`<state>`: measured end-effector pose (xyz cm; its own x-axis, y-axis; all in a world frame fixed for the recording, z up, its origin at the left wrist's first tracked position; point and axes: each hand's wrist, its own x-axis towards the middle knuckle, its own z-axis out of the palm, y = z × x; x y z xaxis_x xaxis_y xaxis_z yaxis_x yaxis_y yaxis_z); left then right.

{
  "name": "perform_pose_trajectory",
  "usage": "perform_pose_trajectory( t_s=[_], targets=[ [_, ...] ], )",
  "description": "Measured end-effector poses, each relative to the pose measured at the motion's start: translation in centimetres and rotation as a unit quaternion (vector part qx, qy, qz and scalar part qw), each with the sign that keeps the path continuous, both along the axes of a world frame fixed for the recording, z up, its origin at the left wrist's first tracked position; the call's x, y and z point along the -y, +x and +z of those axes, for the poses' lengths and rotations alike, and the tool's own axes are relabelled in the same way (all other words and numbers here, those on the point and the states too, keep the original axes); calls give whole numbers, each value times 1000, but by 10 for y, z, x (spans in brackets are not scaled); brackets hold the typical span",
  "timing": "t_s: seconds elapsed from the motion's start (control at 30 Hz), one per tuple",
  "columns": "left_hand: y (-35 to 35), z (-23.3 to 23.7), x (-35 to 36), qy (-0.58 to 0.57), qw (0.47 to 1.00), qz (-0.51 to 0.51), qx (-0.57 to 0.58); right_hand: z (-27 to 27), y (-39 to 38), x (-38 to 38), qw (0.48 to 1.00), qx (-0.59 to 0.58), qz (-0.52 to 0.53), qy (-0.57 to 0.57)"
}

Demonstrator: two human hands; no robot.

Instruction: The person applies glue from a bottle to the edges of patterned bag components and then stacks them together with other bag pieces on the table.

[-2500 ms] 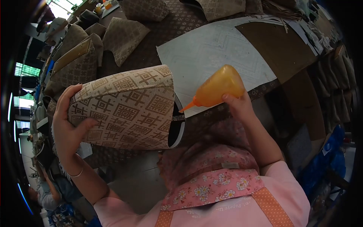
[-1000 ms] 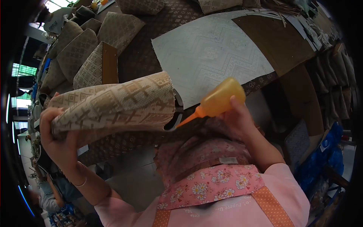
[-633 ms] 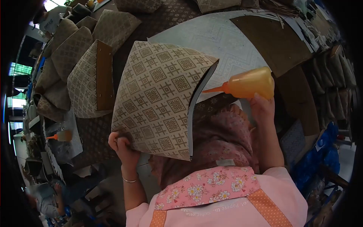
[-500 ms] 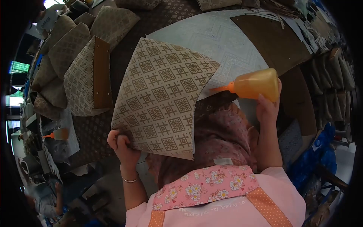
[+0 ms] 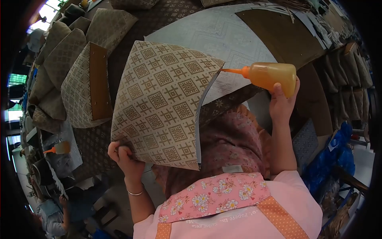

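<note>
A pink shirt (image 5: 296,193), flowered apron (image 5: 232,186), dotted orange straps (image 5: 284,219) and silvery bangle (image 5: 136,194) are worn.

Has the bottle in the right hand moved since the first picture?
Yes: the bottle has moved rightward in the view, judged against the brown sheet.

A patterned piece (image 5: 159,107) is gripped at its lower left corner by the left hand (image 5: 126,157), around whose wrist a bangle (image 5: 135,193) is worn. An orange bottle (image 5: 274,77) is held nearly level in the right hand (image 5: 283,105); its nozzle (image 5: 237,71) is pointed at the piece's upper right corner, but whether contact is made cannot be told. A white sheet (image 5: 223,32) is partly covered by the piece and is bordered by a brown board (image 5: 282,36). On the left, a second bottle (image 5: 62,147) is laid on plastic, and more pieces (image 5: 65,55) are heaped. A floral apron (image 5: 207,197) is worn.
</note>
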<state>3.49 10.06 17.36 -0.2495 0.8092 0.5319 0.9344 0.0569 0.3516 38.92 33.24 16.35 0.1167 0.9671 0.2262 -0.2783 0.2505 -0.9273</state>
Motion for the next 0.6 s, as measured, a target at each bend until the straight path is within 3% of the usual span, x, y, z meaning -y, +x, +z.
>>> perform_pose_trajectory(
  t_s=[0.27,0.6],
  targets=[
    [-3,-5,1,3,1000,8,-3,-2,-2,-9,998,-22,-9,-50],
    [-2,-6,2,0,1000,16,-3,-8,-18,-4,980,-56,104,-160]
  ],
)
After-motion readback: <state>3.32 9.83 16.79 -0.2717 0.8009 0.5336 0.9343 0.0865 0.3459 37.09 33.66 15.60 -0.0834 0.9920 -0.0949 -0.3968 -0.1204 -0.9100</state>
